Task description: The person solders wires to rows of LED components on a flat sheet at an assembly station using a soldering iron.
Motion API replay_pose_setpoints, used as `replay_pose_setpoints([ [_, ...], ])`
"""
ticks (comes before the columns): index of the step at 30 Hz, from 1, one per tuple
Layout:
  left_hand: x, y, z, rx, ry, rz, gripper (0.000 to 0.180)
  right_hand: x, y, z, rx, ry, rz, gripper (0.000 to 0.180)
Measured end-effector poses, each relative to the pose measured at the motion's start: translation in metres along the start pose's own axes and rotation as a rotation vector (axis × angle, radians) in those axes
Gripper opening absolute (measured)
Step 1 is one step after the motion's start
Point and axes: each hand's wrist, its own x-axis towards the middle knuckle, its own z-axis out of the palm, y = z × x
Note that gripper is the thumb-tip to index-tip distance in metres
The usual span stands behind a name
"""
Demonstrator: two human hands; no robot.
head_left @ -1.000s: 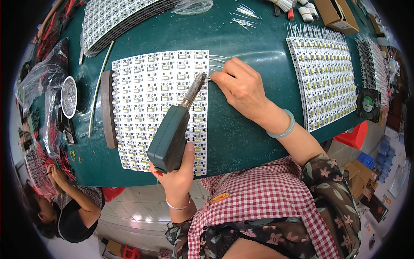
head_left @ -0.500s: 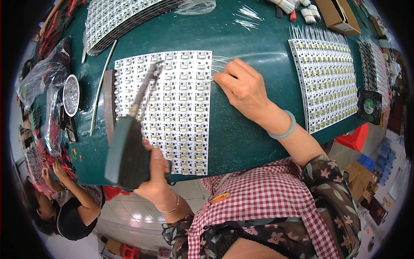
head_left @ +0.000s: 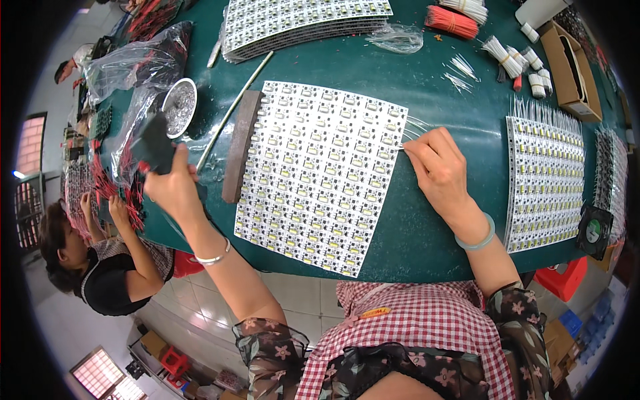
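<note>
A white circuit-board panel (head_left: 313,183) covered with rows of small yellowish LEDs lies tilted before me. My left hand (head_left: 175,185) is closed round the handle of a dark soldering gun (head_left: 155,143), beside a white bowl (head_left: 190,110) of greyish scraps; the gun's tip cannot be made out there. Thumb and fingers of my right hand (head_left: 441,175) are pinched on a thin white wire (head_left: 404,145) at the panel's right edge. A few more white wires (head_left: 420,125) stick out just above that hand.
A brown bar (head_left: 241,150) borders the panel's left edge. Stacked panels (head_left: 307,20) stand at the back; a wired panel (head_left: 543,180) and small fan (head_left: 593,230) are right. Wire bundles (head_left: 452,21) and a cardboard box (head_left: 572,73) lie far right. A co-worker (head_left: 110,257) sits left.
My left hand has drawn the soldering gun off the panel, leftward to the bowl. My right hand keeps its pinch at the panel's edge. The view has shifted, and the panel appears more tilted.
</note>
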Motion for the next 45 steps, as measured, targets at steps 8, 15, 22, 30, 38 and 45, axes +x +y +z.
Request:
replay_pose_setpoints([
  [8,-0.078,0.055,0.003,-0.390,-0.065,0.028,0.027,0.002,0.004,0.000,-0.013,0.044,-0.058,0.015],
  [15,-0.175,0.077,0.001,-0.505,-0.398,-0.298,0.051,-0.013,-0.003,-0.010,-0.003,0.032,-0.026,0.017],
  [22,-0.204,0.050,-0.002,-0.274,-0.575,-0.320,0.036,-0.012,0.000,-0.004,-0.009,-0.006,-0.001,0.015],
  [30,-0.212,0.041,0.002,-0.263,-0.643,-0.215,0.027,-0.011,-0.001,-0.002,-0.046,0.008,0.021,0.013],
  [38,-0.210,0.051,0.004,-0.298,-0.658,-0.385,0.023,-0.010,-0.002,0.001,-0.063,0.003,0.024,0.013],
  [45,-0.208,0.051,0.008,-0.292,-0.679,-0.369,0.021,-0.010,-0.002,0.000,-0.078,-0.009,0.033,0.014],
])
